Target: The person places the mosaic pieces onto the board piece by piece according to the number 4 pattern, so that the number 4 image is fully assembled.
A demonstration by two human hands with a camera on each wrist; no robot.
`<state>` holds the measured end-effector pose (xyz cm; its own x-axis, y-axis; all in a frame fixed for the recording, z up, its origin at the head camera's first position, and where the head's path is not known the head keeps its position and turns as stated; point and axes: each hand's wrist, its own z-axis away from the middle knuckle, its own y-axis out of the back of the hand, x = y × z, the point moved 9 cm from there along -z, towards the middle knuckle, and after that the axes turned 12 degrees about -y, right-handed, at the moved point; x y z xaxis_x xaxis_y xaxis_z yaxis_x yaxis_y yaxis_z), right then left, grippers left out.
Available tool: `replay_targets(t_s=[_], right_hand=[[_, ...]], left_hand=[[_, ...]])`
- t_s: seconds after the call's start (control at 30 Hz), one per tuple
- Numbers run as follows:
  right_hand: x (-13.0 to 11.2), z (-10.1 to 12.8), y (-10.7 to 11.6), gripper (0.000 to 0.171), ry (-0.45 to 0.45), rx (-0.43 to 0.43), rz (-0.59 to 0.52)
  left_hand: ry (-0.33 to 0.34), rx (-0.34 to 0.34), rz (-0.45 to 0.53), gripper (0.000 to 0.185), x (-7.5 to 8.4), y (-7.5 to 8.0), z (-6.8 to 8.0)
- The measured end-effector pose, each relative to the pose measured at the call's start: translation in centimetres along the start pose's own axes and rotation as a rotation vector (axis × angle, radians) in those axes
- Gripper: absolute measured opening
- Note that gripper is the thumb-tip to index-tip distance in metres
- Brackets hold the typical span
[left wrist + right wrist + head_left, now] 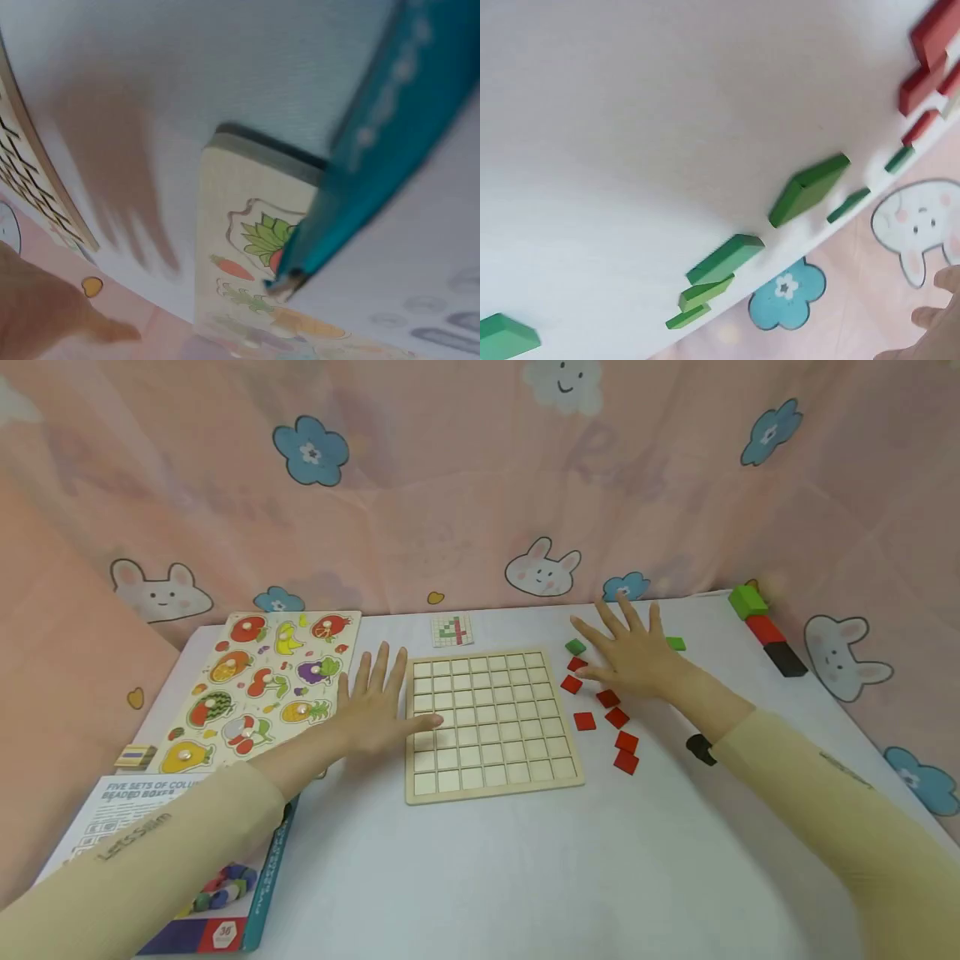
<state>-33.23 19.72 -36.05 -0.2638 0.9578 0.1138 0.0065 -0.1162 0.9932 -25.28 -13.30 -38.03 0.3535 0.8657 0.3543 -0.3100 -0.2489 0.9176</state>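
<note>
Grid board (491, 724): laid mid-bench (480, 868).
Fruit puzzle (262, 689): placed left of it.
Tiles (607, 714): scattered right of it.
Pattern card (452, 630): set behind it.

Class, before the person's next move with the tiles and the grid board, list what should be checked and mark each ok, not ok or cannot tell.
1. Grid board lies flat, cells empty: ok.
2. Left hand steadies the board's left edge, thumb on it: ok.
3. Right hand holds a tile: not ok; fingers spread flat over the red tiles.
4. Green tiles within reach beside the right hand: ok.
5. Pattern card visible behind the board: ok.
6. Pattern on the card readable: cannot tell, too small.
</note>
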Motion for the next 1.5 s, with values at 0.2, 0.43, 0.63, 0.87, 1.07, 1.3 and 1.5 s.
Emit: replay_targets(t_s=[0.2, 0.43, 0.63, 0.87, 1.07, 1.3, 1.5], right_hand=[[0.6, -1.5, 1.6, 0.062, 0.022, 0.049, -0.059], [2.2, -3.4, -0.5, 0.048, -0.114, -0.206, -0.308], [3.1, -4.3, -1.8, 0.043, -0.137, -0.268, -0.400], [3.8, -4.9, -2.4, 0.032, -0.167, -0.272, -0.449], [4.0, -5.1, -2.0, 0.023, -0.232, -0.227, -0.495], [0.7, -5.8, 0.3, 0.016, -0.210, -0.047, -0.658], [-6.1, -6.3, 1.5, 0.013, -0.023, -0.071, -0.827]], left_hand=[[-0.077, -0.090, 0.147, 0.120, -0.2, 0.1, -1.7], [-0.174, -0.266, 0.157, 0.133, 0.0, -0.4, -2.3], [-0.181, -0.306, 0.105, 0.136, -0.1, -1.0, -2.4], [-0.171, -0.316, 0.058, 0.134, -0.2, -1.5, -2.4], [-0.181, -0.321, 0.017, 0.133, -0.2, -1.7, -2.6], [-0.171, -0.332, 0.002, 0.131, -0.1, -1.6, -2.5], [-0.176, -0.336, 0.009, 0.131, 0.1, -1.4, -2.4]])
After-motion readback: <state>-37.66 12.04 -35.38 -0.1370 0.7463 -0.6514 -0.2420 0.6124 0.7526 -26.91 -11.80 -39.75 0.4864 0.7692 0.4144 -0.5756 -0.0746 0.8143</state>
